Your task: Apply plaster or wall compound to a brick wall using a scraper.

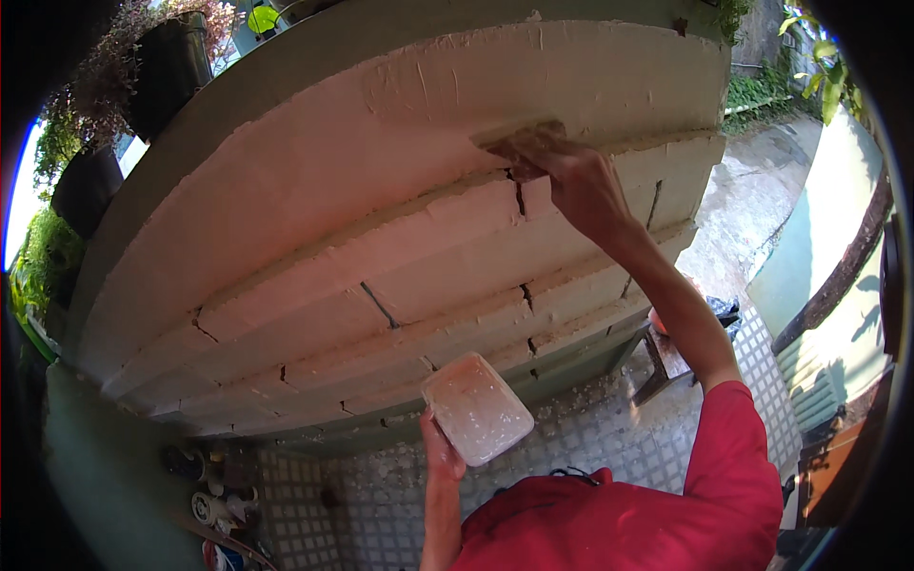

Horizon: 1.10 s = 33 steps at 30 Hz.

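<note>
My right hand [584, 186] is raised against the upper part of a pale plastered wall [314, 181], fingers closed on a flat, brownish tool [526, 146]. The tool touches the wall just above a ledge; whether it is a brush or a spreader I cannot tell. A darker, wet-looking patch lies beside it. Lower down, my left hand [444, 445] grips the side of a whitish rectangular plastic tub [479, 409], its surface spotted with white specks. Dark vertical cracks [520, 197] run through the stepped ledges below my right hand.
Potted plants [171, 71] stand along the wall's top left. A small stool [662, 366] with items on it sits right of the wall's foot. Cans and pots [214, 509] crowd the lower left. The tiled floor [381, 485] bears white splatters.
</note>
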Motion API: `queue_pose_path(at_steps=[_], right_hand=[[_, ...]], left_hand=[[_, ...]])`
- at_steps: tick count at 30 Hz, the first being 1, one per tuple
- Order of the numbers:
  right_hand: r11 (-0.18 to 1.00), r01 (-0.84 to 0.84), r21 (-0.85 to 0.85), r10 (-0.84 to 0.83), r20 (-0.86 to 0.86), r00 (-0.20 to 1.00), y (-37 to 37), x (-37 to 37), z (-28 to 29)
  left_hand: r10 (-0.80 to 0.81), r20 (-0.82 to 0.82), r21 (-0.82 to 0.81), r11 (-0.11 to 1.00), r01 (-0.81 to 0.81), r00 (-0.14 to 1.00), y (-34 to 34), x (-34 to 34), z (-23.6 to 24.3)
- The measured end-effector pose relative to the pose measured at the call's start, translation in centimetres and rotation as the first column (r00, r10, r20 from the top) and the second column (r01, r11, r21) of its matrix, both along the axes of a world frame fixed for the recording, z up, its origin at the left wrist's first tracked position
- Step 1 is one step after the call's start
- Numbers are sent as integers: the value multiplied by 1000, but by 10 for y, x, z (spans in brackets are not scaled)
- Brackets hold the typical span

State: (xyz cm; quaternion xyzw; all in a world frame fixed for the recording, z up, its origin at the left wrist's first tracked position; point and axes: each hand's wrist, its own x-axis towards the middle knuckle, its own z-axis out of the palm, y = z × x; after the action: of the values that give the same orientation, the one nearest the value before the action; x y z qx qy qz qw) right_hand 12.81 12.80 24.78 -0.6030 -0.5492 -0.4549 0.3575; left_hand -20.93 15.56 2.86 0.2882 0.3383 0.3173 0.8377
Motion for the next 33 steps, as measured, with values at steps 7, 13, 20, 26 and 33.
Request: queue_pose_path(at_steps=[7, 13, 20, 26, 33], right_hand=[[989, 72, 128, -76, 31, 997, 6, 46, 54], [997, 9, -83, -7, 26, 1000, -11, 17, -9], [990, 23, 138, -35, 86, 996, 25, 27, 60], [997, 64, 44, -67, 64, 996, 24, -2, 7], [996, 30, 79, -27, -48, 999, 36, -1, 65]], left_hand=[[0, 27, -30, 1000, 1, 1000, 3, 11, -6], [12, 30, -3, 1000, -12, 999, 6, 0, -6], [17, 28, -5, 1000, -17, 999, 9, 9, -6], [-33, 28, 3, 999, 33, 999, 11, 0, -13], [-68, 62, 10, 998, 68, 996, 5, 1, -20]])
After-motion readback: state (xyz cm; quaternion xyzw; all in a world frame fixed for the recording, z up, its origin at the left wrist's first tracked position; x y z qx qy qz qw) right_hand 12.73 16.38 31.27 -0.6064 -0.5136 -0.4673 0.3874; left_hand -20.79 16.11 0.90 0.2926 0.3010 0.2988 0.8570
